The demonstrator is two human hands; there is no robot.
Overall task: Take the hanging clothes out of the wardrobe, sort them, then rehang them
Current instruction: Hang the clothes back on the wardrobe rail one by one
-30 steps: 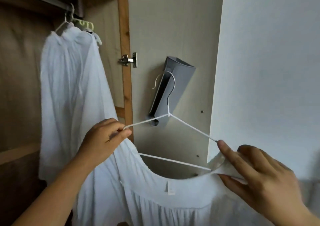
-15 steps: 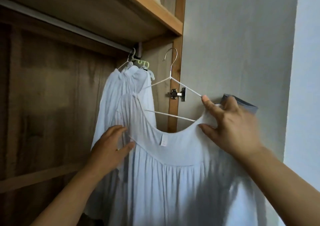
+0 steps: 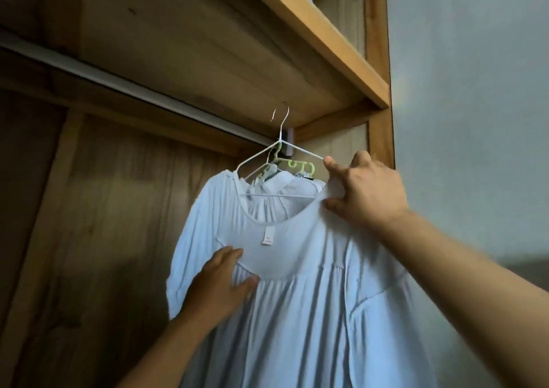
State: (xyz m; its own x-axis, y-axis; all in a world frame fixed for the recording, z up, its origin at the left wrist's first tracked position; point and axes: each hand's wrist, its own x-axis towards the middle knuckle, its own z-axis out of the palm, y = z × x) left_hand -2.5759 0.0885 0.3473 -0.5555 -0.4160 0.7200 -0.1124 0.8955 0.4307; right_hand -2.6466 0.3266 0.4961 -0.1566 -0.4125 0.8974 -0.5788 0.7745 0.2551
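The right hand (image 3: 367, 191) pinches the dress (image 3: 297, 283) onto its hanger (image 3: 279, 149); the left hand (image 3: 221, 283) rests spread. The hook may miss the rail (image 3: 133, 90), dropping it.

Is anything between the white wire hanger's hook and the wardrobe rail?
Nothing visible. The white wire hanger's hook hangs free in front of the grey metal rail. A pale green plastic hanger already occupies the rail's right end.
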